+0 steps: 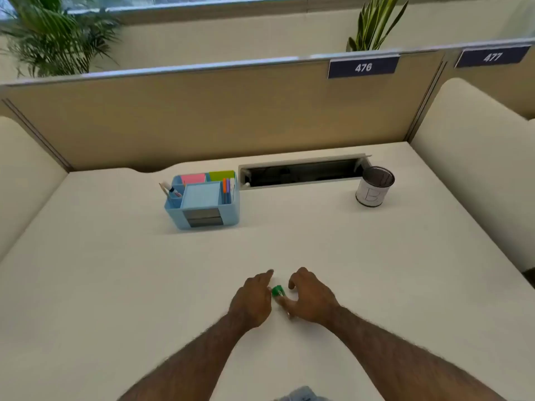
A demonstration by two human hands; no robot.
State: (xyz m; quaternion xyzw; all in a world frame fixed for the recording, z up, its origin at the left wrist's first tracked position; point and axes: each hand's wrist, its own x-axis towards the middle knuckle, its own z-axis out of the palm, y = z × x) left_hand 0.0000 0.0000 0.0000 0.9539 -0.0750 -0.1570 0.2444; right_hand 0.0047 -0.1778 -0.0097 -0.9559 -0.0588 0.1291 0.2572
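Observation:
A small stick-like item with a green cap lies low over the white desk, between my two hands. My right hand holds its pale body, with the thumb along it and the fingers curled above the cap. My left hand is right beside the cap, its index finger stretched forward and the other fingers curled under. Whether the left hand's fingers pinch the cap is hidden by the back of the hand. Most of the item's body is covered by my right thumb.
A blue desk organiser with sticky notes and pens stands at the middle back. A white cup marked B stands back right, beside an open cable slot. Beige partitions wall the desk on three sides.

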